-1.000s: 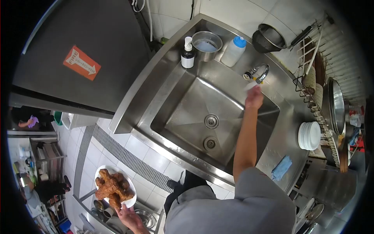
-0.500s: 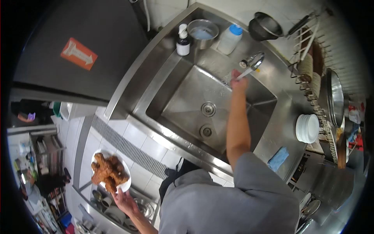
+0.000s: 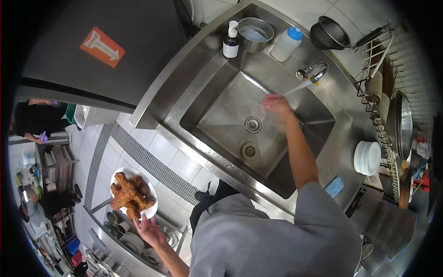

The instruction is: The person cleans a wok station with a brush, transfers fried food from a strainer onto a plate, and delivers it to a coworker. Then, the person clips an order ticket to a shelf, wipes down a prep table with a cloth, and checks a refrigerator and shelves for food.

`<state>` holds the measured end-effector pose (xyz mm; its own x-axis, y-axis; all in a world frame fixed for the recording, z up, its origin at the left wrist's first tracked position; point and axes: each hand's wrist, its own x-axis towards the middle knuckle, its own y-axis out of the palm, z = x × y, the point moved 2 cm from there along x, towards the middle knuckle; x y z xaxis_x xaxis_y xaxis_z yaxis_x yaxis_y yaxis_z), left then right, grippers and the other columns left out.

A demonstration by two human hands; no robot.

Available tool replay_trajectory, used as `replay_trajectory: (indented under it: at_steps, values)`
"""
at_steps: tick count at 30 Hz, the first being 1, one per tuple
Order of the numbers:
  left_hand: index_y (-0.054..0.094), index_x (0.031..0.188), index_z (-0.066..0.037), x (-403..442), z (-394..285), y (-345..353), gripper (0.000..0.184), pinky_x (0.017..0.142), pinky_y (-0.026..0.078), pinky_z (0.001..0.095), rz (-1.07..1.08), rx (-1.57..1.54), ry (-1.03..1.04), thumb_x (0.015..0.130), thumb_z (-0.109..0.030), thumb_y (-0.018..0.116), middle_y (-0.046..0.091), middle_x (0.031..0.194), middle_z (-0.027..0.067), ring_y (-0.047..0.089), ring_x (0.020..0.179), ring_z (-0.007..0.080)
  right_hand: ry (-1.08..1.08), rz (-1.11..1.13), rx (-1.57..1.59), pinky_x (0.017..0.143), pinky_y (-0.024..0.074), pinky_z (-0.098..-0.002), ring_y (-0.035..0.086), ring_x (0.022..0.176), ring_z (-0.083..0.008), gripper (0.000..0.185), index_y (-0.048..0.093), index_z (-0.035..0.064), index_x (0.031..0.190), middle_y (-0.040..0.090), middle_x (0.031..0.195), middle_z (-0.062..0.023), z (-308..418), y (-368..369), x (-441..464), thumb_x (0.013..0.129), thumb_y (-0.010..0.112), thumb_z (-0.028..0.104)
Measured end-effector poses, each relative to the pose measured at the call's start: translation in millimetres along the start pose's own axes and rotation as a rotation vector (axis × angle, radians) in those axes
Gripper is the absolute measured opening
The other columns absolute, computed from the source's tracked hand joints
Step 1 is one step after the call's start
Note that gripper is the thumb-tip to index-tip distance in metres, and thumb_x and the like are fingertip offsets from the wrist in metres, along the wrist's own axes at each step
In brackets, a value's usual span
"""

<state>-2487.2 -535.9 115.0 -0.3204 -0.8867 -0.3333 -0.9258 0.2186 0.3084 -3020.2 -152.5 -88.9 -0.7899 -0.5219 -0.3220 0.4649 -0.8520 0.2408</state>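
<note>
My left hand (image 3: 150,230) grips the near rim of a white oval plate (image 3: 154,210) piled with browned fried chicken (image 3: 132,194), held out beside me over the floor. Over the steel sink (image 3: 217,121), my right hand (image 3: 277,104) is in or beside the stream of water from the tap (image 3: 318,74). The fingers of that hand are blurred, so their shape is unclear. Two drains lie in the basin below it.
A pump bottle (image 3: 230,40), a metal pot (image 3: 256,34) and a blue-capped bottle (image 3: 287,45) stand behind the sink. Stacked white plates (image 3: 367,158), a blue cloth (image 3: 334,186) and a wire rack (image 3: 369,104) are right. People (image 3: 39,118) work far left.
Water now runs from the tap. My right hand has moved from the tap leftward over the basin. The plate stays in my left hand, and the view has shifted slightly.
</note>
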Motion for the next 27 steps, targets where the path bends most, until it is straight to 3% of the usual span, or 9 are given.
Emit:
replay_trajectory:
  at_steps: [1,3,7,10,11,19,21,24,27]
  values:
    - [0.026,0.139,0.001,-0.2,0.2,0.5,0.059,0.097,0.046,0.0431,0.002,0.000,-0.010,0.087,0.004,0.054,0.053,0.120,0.0157,0.056,0.109,0.0253,0.000,0.001,-0.001,0.083,0.0524,-0.0310,0.063,0.095,-0.0222,0.032,0.058,-0.0022,0.114,0.064,0.108,-0.0134,9.0,1.9,5.3,0.083,0.057,0.005]
    - [0.026,0.139,0.001,0.2,-0.6,6.1,0.059,0.097,0.045,0.0434,0.020,-0.004,-0.021,0.087,0.004,0.054,0.054,0.119,0.0155,0.056,0.108,0.0247,0.011,-0.666,0.601,0.064,0.0529,-0.0295,0.063,0.073,-0.0187,0.034,0.058,-0.0019,0.113,0.066,0.099,-0.0129,31.0,-7.2,11.0,0.079,0.056,0.002]
    - [0.024,0.139,0.003,-3.1,-3.4,16.2,0.061,0.098,0.045,0.0443,0.004,0.019,-0.019,0.086,0.006,0.055,0.051,0.121,0.0173,0.055,0.110,0.0264,-0.064,-0.486,0.664,0.047,0.0419,-0.0275,0.052,0.055,-0.0155,0.029,0.060,0.0002,0.105,0.064,0.094,-0.0118,17.0,-56.3,30.7,0.076,0.055,-0.001]
    - [0.023,0.138,0.004,-1.5,-1.8,17.0,0.060,0.097,0.046,0.0436,0.013,0.014,-0.012,0.087,0.005,0.054,0.052,0.120,0.0181,0.055,0.110,0.0266,-0.085,-0.758,0.822,0.039,0.0224,-0.0231,0.039,0.047,-0.0118,0.023,0.061,0.0053,0.100,0.056,0.077,-0.0048,6.0,-62.6,46.9,0.077,0.061,0.003]
    - [0.023,0.138,0.004,-0.5,-0.8,16.2,0.060,0.096,0.047,0.0428,0.013,0.014,-0.009,0.087,0.005,0.053,0.053,0.118,0.0176,0.056,0.108,0.0263,-0.045,-0.759,0.799,0.041,0.0269,-0.0244,0.042,0.049,-0.0132,0.021,0.061,0.0048,0.098,0.057,0.075,-0.0049,10.8,-56.6,44.8,0.077,0.062,0.004]
    - [0.032,0.136,0.001,0.0,-0.2,14.3,0.050,0.093,0.049,0.0401,-0.011,0.039,-0.026,0.089,0.003,0.050,0.051,0.124,0.0163,0.056,0.109,0.0283,-0.001,-0.390,-0.243,0.069,0.0515,-0.0346,0.064,0.076,-0.0235,0.011,0.062,0.0021,0.084,0.062,0.076,-0.0089,76.2,29.6,28.9,0.077,0.065,0.010]
    - [0.032,0.136,0.000,-6.8,-7.0,32.4,0.051,0.093,0.049,0.0394,0.068,0.049,-0.014,0.088,0.001,0.052,0.051,0.124,0.0161,0.057,0.108,0.0271,-0.397,-0.545,-0.860,0.074,0.0495,-0.0356,0.062,0.083,-0.0279,0.014,0.062,0.0042,0.092,0.062,0.086,-0.0138,135.4,73.3,42.2,0.079,0.063,0.010]
    - [0.029,0.136,0.000,-9.1,-8.9,31.1,0.058,0.082,0.054,0.0362,-0.023,0.058,-0.060,0.084,0.000,0.056,0.058,0.103,0.0096,0.061,0.093,0.0195,-0.972,-0.564,-1.055,0.074,0.0473,-0.0432,0.058,0.086,-0.0363,0.015,0.062,0.0072,0.094,0.058,0.090,-0.0174,197.7,86.6,127.1,0.080,0.058,0.010]
    - [0.031,0.134,-0.001,-15.4,-10.7,52.1,0.055,0.073,0.055,0.0334,-0.156,-0.006,-0.033,0.084,0.000,0.055,0.056,0.092,0.0051,0.060,0.086,0.0173,-0.438,-0.327,-1.522,0.091,0.0454,-0.0423,0.056,0.105,-0.0377,0.035,0.060,0.0113,0.114,0.057,0.117,-0.0188,210.8,59.9,238.2,0.079,0.056,0.012]
